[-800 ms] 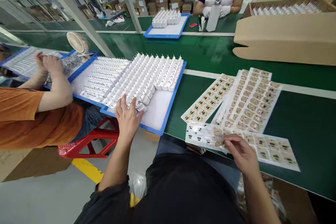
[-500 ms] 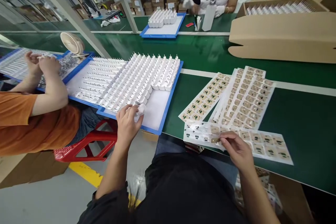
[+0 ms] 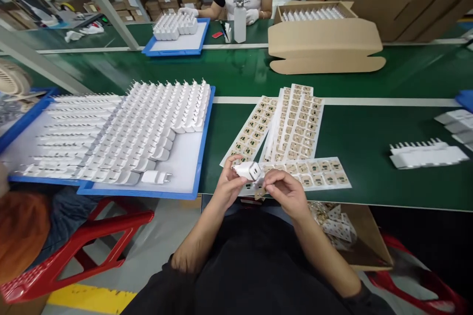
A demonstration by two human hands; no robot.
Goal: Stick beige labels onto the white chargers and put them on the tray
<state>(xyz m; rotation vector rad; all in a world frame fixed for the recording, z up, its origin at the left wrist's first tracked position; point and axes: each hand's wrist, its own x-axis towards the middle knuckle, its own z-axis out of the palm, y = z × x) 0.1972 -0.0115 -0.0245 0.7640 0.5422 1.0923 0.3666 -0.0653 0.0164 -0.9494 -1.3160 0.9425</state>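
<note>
Right in front of the dark-shirted wearer, the left hand (image 3: 226, 186) has come away from the tray and now holds a white plug (image 3: 247, 171) up beside the right hand, its grip pinching the plug between thumb and fingers with the slotted end turned toward the right. The right hand (image 3: 290, 191) has a tighter grip, thumb and forefinger pinching a small tan piece (image 3: 259, 192) just below that end; I can't tell whether the two touch. The plug and the piece were well apart a moment ago, so the work seems to have gone from fetching to bringing them together. Under and past the hands lies a sheet of tan stickers (image 3: 325, 173) along the edge of the green counter (image 3: 369, 130), with more sheets (image 3: 295, 125) fanned out beyond it. Off to the left, the blue-rimmed tray (image 3: 204, 155) carries rows of white plugs (image 3: 155, 123), one on its side at the near end. Across the counter, a co-worker's gloved hand (image 3: 189, 11) has moved out to another blue tray (image 3: 172, 52).
</note>
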